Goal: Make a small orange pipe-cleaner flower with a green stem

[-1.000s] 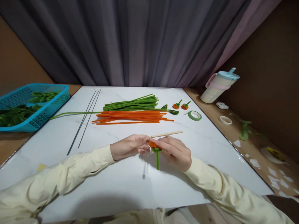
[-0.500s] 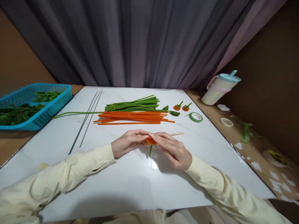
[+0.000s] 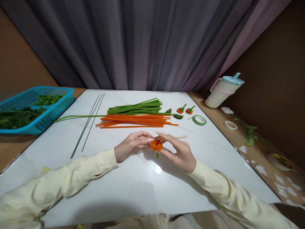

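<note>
Between my hands is a small orange fuzzy pipe-cleaner pumpkin (image 3: 156,146), its ribbed ring and hollow centre facing me, a short green stem showing below. My left hand (image 3: 133,144) pinches it at its left edge. Around its top and right side curve the fingers of my right hand (image 3: 179,152), thumb at the lower right edge and index finger raised. A pale wooden stick (image 3: 181,137) lies just behind my right hand. Beyond my hands lie a row of orange pipe cleaners (image 3: 133,120) and a bundle of green pipe cleaners (image 3: 135,107).
Two small orange pieces with green stems (image 3: 180,110) sit near a roll of green tape (image 3: 199,120). Dark thin wires (image 3: 87,127) lie at left, beside a blue basket (image 3: 38,127) of green leaf pieces. A lidded tumbler (image 3: 222,92) and paper scraps (image 3: 261,170) are at right.
The orange pumpkin has tipped so its hollow centre faces me, and less of the stem shows. My right fingers have spread apart from flat together; my left hand has barely moved.
</note>
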The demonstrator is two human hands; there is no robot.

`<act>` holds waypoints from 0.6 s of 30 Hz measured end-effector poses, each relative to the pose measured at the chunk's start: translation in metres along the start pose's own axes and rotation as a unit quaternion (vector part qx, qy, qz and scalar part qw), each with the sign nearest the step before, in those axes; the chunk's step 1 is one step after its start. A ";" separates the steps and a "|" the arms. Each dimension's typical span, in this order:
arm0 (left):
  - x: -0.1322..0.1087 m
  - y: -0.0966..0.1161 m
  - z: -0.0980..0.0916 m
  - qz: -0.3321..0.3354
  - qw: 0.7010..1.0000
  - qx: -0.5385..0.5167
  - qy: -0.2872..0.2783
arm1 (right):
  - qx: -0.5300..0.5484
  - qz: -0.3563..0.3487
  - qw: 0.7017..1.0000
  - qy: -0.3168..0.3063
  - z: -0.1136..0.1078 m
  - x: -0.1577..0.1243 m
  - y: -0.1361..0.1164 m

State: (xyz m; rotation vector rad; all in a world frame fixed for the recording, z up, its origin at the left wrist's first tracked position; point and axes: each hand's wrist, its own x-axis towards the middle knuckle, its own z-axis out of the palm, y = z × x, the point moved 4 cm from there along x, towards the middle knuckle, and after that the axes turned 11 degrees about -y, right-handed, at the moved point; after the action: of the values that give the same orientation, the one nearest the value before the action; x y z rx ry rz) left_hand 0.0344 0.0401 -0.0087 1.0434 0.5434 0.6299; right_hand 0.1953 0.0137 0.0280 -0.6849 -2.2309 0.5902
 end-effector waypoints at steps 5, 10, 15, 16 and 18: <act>0.000 -0.001 0.002 0.002 0.998 0.068 -0.004 | -0.012 -0.081 0.997 -0.012 0.004 0.001 -0.006; 0.001 0.000 0.003 0.028 0.997 0.071 0.015 | -0.064 -0.052 0.996 -0.032 0.006 0.002 -0.001; -0.002 0.002 0.006 0.041 0.993 0.093 0.063 | -0.109 0.003 0.993 -0.044 0.008 0.001 0.006; -0.002 0.003 0.007 0.047 0.992 0.094 0.067 | -0.112 0.001 0.993 -0.046 0.008 0.000 0.006; -0.004 0.004 0.009 0.056 0.991 0.098 0.075 | -0.119 -0.006 0.992 -0.048 0.009 0.001 0.005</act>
State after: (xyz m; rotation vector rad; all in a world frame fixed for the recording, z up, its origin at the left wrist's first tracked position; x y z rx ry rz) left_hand 0.0367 0.0332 -0.0013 1.2235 0.6919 0.7710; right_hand 0.1900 0.0158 0.0200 -0.7753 -2.4189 0.3604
